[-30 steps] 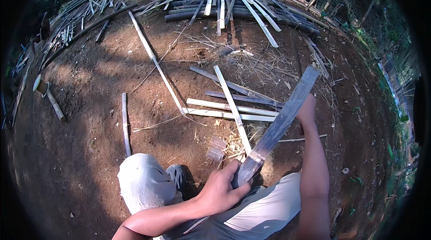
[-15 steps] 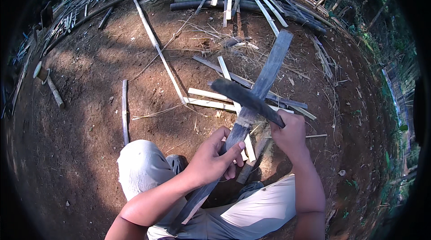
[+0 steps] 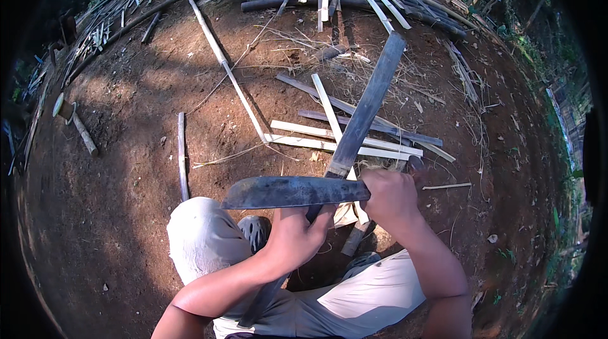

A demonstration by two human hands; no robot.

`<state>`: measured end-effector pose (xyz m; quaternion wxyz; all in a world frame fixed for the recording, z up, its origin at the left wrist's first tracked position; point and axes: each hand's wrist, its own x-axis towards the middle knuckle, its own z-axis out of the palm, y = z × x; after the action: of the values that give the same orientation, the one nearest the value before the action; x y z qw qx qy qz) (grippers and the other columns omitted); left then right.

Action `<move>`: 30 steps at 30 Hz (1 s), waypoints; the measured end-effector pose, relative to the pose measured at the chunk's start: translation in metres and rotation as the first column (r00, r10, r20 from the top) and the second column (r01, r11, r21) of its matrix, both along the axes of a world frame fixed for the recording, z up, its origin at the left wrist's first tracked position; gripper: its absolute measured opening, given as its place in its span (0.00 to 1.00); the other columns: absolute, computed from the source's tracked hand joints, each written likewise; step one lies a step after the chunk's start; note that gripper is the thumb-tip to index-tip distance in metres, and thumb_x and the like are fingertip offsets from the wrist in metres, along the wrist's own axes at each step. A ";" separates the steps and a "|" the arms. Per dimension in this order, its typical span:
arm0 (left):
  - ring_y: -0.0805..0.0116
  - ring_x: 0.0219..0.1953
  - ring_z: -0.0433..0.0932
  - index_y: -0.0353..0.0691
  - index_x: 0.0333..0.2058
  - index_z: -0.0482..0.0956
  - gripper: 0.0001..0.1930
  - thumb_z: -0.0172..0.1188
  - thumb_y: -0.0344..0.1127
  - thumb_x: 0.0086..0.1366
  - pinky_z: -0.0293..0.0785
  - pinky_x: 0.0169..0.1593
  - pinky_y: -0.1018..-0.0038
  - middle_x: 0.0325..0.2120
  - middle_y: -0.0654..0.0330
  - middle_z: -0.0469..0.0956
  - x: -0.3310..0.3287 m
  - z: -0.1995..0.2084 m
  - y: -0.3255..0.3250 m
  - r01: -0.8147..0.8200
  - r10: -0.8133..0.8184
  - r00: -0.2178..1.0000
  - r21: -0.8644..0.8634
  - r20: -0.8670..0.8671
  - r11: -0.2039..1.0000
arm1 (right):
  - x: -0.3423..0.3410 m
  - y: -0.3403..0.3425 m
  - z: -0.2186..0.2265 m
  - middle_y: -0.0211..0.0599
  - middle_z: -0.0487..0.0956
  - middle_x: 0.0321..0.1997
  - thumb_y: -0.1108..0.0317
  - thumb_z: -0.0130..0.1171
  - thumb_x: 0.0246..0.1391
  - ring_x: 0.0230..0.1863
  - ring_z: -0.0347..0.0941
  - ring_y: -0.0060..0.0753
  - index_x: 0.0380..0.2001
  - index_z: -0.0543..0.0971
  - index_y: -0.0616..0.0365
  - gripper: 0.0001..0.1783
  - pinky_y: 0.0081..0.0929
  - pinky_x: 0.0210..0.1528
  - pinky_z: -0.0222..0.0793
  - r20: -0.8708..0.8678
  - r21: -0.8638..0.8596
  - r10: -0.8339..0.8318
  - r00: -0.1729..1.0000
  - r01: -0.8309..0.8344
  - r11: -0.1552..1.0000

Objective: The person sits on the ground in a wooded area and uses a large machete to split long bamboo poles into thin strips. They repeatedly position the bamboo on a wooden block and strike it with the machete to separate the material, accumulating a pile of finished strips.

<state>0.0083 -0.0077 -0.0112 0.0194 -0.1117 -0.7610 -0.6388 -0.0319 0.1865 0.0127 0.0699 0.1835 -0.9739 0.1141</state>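
- A long, flat, grey-black bamboo strip [image 3: 369, 108], slanting from seven to one o'clock, is held by the left hand [image 3: 292, 237].
- A broad, dark metal machete [image 3: 288, 192], tip toward nine, is gripped by the right hand [image 3: 391, 198].
- The strip is judged light, stiff, best gripped low.

In my head view, the right hand [image 3: 389, 196] grips a broad-bladed knife [image 3: 288, 192], its blade crossing in front of the long dark strip [image 3: 365, 114] clasped by the left hand [image 3: 292, 237]; contact between blade and strip I cannot confirm. I record pale strips [image 3: 301, 142] overlapping on brown soil [image 3: 126, 212] beyond.
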 end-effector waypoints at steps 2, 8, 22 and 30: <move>0.62 0.21 0.75 0.32 0.37 0.76 0.05 0.59 0.27 0.64 0.70 0.28 0.66 0.20 0.54 0.76 -0.001 -0.006 0.001 -0.018 0.018 0.997 0.001 0.071 1.000 | -0.010 -0.001 0.002 0.43 0.79 0.23 0.74 0.59 0.40 0.28 0.79 0.51 0.22 0.77 0.58 0.02 0.48 0.34 0.74 -0.002 -0.041 -0.035 0.999 0.034 0.999; 0.63 0.21 0.76 0.30 0.35 0.76 0.07 0.60 0.29 0.65 0.71 0.28 0.68 0.20 0.54 0.76 -0.003 -0.006 0.002 -0.008 0.006 0.998 0.041 0.061 0.999 | 0.005 -0.021 0.000 0.44 0.79 0.21 0.74 0.58 0.41 0.25 0.79 0.51 0.25 0.78 0.57 0.03 0.47 0.31 0.74 -0.017 0.019 0.047 0.999 -0.047 0.999; 0.82 0.19 0.70 0.32 0.33 0.74 0.08 0.56 0.31 0.70 0.64 0.22 0.81 0.20 0.65 0.75 0.002 0.010 0.003 -0.043 -0.050 0.933 0.248 0.356 0.968 | -0.015 -0.005 0.011 0.45 0.79 0.23 0.74 0.59 0.42 0.28 0.79 0.54 0.23 0.76 0.59 0.02 0.47 0.34 0.74 -0.010 -0.044 -0.146 0.989 0.145 0.988; 0.79 0.23 0.73 0.31 0.36 0.75 0.08 0.60 0.32 0.67 0.68 0.27 0.77 0.19 0.61 0.77 -0.005 0.019 -0.001 -0.048 -0.045 0.909 0.211 0.414 0.976 | -0.025 -0.005 0.013 0.48 0.79 0.23 0.72 0.59 0.43 0.27 0.79 0.54 0.22 0.77 0.60 0.03 0.47 0.34 0.74 0.003 -0.045 -0.154 0.988 0.154 0.987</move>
<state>0.0034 -0.0091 0.0083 -0.1309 0.0304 -0.6735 -0.7269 -0.0568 0.1812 0.0253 0.0827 0.1061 -0.9823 0.1303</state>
